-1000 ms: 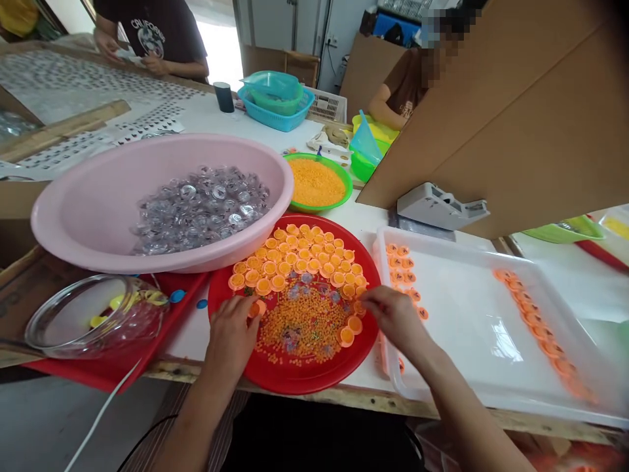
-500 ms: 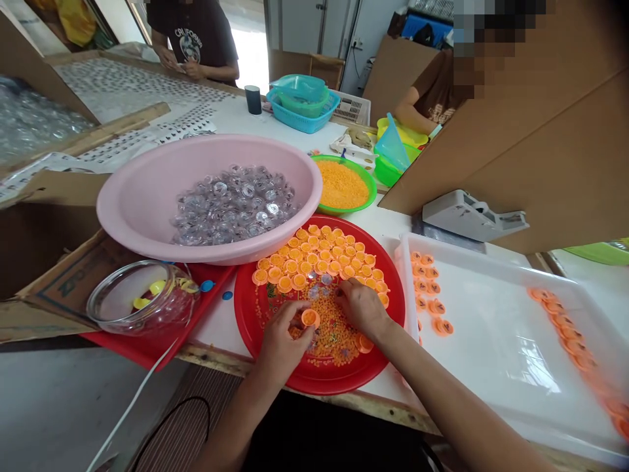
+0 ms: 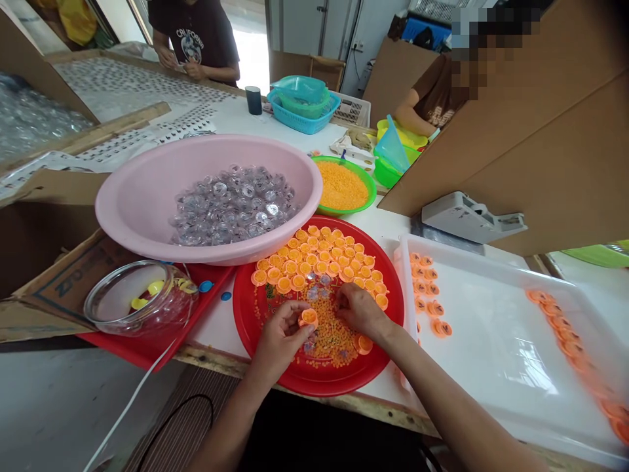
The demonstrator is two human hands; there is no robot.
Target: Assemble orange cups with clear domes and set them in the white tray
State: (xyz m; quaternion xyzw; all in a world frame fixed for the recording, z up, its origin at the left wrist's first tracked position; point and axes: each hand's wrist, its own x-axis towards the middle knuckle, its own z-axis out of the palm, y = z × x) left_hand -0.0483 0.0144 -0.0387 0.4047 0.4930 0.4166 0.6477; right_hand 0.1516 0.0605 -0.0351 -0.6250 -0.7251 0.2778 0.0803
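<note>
My left hand (image 3: 279,335) pinches a small orange cap (image 3: 309,317) over the red plate (image 3: 320,377). My right hand (image 3: 360,309) rests on the plate beside it, its fingers curled down into the loose orange beads (image 3: 328,334); what they hold is hidden. Rows of orange caps (image 3: 319,257) filled with beads line the plate's far half. One more orange cap (image 3: 364,344) lies just below my right wrist.
A pink basin (image 3: 147,190) of clear plastic pieces sits behind the plate, a green bowl (image 3: 343,185) of orange beads behind that. A white tray (image 3: 496,341) with orange caps is at right, a glass jar (image 3: 140,301) at left. Two other people work across the table.
Both hands came together over the middle of the plate; my left hand picked up an orange cap and lifted it slightly. The view shifted left.
</note>
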